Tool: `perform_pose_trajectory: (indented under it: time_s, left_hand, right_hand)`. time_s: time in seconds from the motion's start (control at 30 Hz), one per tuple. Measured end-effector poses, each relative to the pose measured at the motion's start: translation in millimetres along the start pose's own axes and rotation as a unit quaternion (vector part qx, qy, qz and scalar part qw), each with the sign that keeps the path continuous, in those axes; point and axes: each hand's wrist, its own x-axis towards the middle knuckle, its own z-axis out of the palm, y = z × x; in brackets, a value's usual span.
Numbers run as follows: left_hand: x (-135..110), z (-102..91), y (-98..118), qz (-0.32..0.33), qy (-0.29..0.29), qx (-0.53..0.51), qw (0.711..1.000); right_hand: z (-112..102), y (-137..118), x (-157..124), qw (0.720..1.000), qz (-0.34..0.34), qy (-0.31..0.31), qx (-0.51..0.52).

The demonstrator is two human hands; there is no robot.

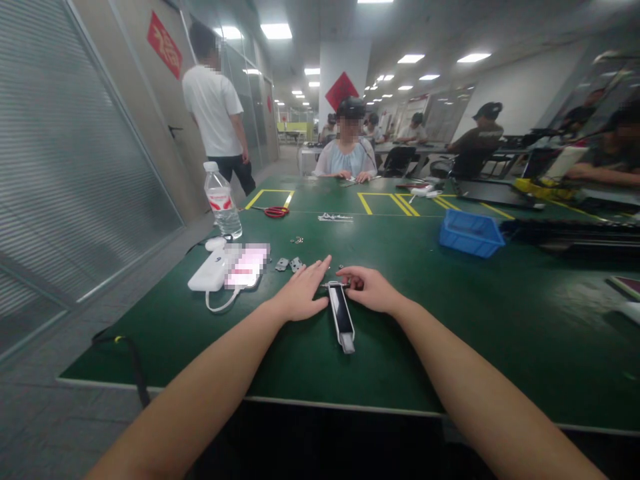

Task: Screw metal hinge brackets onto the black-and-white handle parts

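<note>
A long black and silver metal part (341, 316) lies on the green table (450, 333) pointing toward me. My left hand (301, 291) rests flat beside its far end, fingers stretched out and together. My right hand (369, 287) is on the other side, fingers curled at the part's far tip, pinching something small I cannot make out. Two small metal hinge plates (289, 265) lie just beyond my left hand.
A white power bank with cable (211, 275) and a phone (246, 267) lie at left, a water bottle (223, 202) behind them. Red scissors (276, 212), small screws (297, 240), a metal strip (335, 217) and a blue bin (471, 233) sit farther back. People sit opposite.
</note>
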Motion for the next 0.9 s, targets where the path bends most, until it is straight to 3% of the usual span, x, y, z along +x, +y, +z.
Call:
perform_pose_trajectory:
  time_s: [0.4, 0.67, 0.9]
  left_hand:
    - [3.7, -3.0, 4.1, 0.004, -0.045, 0.066, 0.997]
    - [0.8, -0.6, 2.0, -0.011, 0.025, 0.020, 0.999]
    - [-3.9, -8.6, -5.6, -0.075, 0.066, -0.049, 0.994]
  right_hand:
    - [0.1, -3.3, -0.2, 0.999, -0.014, 0.000, -0.035]
    - [-0.3, -1.9, -0.1, 0.999, -0.018, -0.006, -0.040]
    - [-5.6, -0.4, -0.7, 0.999, 0.014, -0.021, 0.020]
